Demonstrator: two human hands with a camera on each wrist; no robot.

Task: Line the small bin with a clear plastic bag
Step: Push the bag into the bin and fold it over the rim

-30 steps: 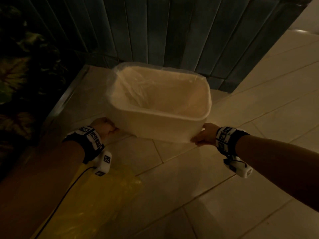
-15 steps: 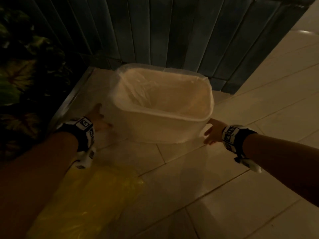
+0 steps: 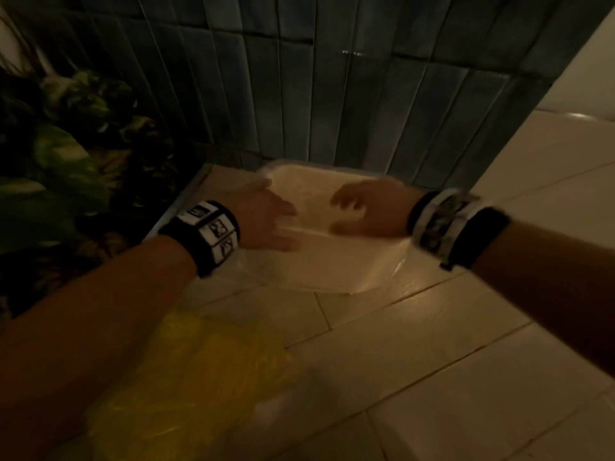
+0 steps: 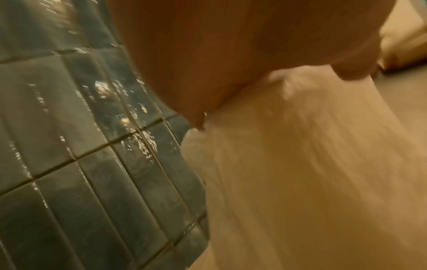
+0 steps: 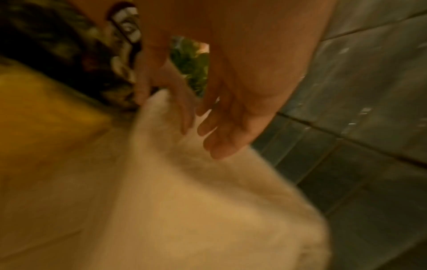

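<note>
The small bin (image 3: 327, 261) stands on the floor (image 3: 432, 344) against the tiled wall (image 3: 332, 94), the clear bag (image 3: 397, 266) draped over its rim. Above the bin, left hand (image 3: 266, 217) and right hand (image 3: 369, 207) hover, each grip loose and holding nothing. A yellow bag (image 3: 186, 377) lies nearer than the bin.

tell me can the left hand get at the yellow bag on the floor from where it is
Probably yes. The left hand is open over the bin, holding nothing, and the yellow bag lies uncovered on the floor below that forearm.

Glossy glazed wall tiles (image 3: 332, 104); smooth matt cream plastic bin (image 3: 332, 261) under thin clear film bag (image 3: 397, 266); crinkled yellow plastic (image 3: 186, 377).
</note>
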